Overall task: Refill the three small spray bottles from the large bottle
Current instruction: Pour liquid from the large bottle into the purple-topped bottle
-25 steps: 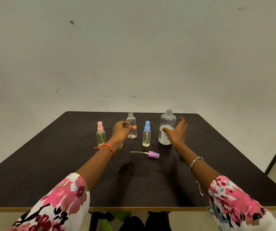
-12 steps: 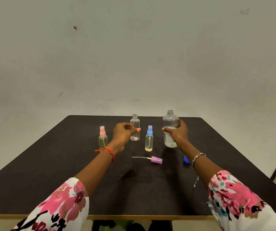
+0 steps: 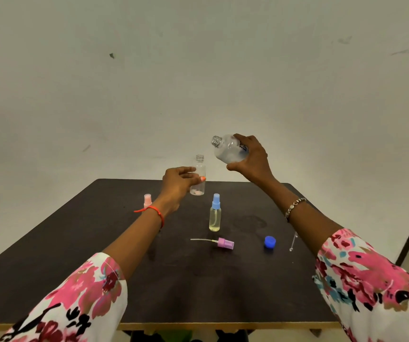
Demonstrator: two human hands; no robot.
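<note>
Large bottle (image 3: pixel 228 151), gripped in right hand (image 3: pixel 252 161), pointed its neck left toward the small bottle (image 3: pixel 200 167) (upright) the left hand (image 3: pixel 176 186) held.

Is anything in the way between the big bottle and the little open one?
Nothing visible. The right hand holds the large bottle, uncapped, tilted toward the small clear bottle gripped by the left hand; only air lies between them. The purple spray head and blue cap lie aside on the table.
</note>
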